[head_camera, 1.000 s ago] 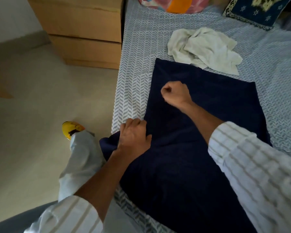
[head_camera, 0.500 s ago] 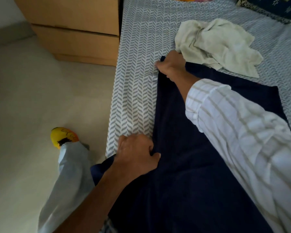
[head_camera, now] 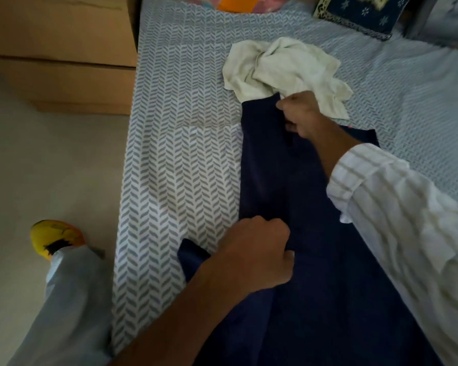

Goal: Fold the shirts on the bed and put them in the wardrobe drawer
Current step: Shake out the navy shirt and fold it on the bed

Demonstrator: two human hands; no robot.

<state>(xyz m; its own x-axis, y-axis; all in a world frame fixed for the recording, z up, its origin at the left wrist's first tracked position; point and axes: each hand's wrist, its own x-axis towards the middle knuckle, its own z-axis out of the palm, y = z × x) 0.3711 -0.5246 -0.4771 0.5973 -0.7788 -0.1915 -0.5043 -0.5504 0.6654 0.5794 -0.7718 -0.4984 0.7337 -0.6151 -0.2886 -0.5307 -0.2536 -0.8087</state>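
A navy blue shirt [head_camera: 283, 180] lies spread on the bed [head_camera: 180, 159], its left side folded in toward the middle. My left hand [head_camera: 257, 252] grips the folded edge near the shirt's lower part, fingers curled into the cloth. At the shirt's far end my right hand [head_camera: 302, 114] pinches the dark fabric. A crumpled cream shirt [head_camera: 283, 70] sits just beyond, touching the navy one's far edge. A wooden drawer unit [head_camera: 61, 54] stands on the floor left of the bed.
The bed has a grey-and-white herringbone sheet. A dark patterned cushion [head_camera: 362, 14] and a pink-and-orange bundle [head_camera: 236, 2] lie at the far end. My leg and yellow shoe [head_camera: 53, 236] stand on the pale floor beside the bed.
Both hands have carried the shirt's left edge rightward, folding it in and baring more sheet. My right hand moved from the far left corner toward the middle.
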